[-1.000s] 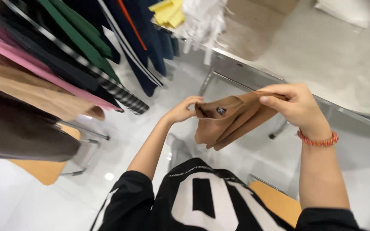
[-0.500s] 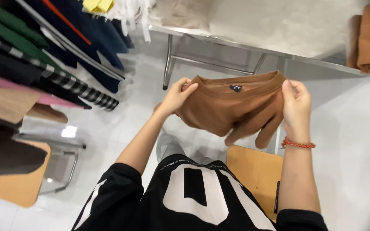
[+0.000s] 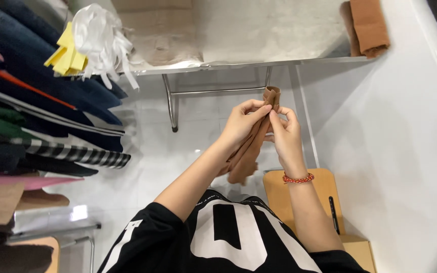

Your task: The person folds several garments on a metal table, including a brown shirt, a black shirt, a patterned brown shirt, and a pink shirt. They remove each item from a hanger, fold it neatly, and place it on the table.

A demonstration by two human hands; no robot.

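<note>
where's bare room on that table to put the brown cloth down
Bare tabletop lies between the beige sheet at its left and the folded brown stack at its right end. The left edge is crowded with white strips and yellow pieces.

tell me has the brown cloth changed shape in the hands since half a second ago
Yes. The brown cloth was spread wide between both hands; now it is folded narrow, below the metal table edge.

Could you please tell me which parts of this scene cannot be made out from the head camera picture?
Head view only:
- Brown garment: its type is unclear, since it is folded narrow and pinched between the left hand and right hand.
- Stacked folded clothes: cut off by the left edge.
- Brown fabric on the table: cut off by the top edge.
- Dark object on the orange stool: too small to identify.
</note>
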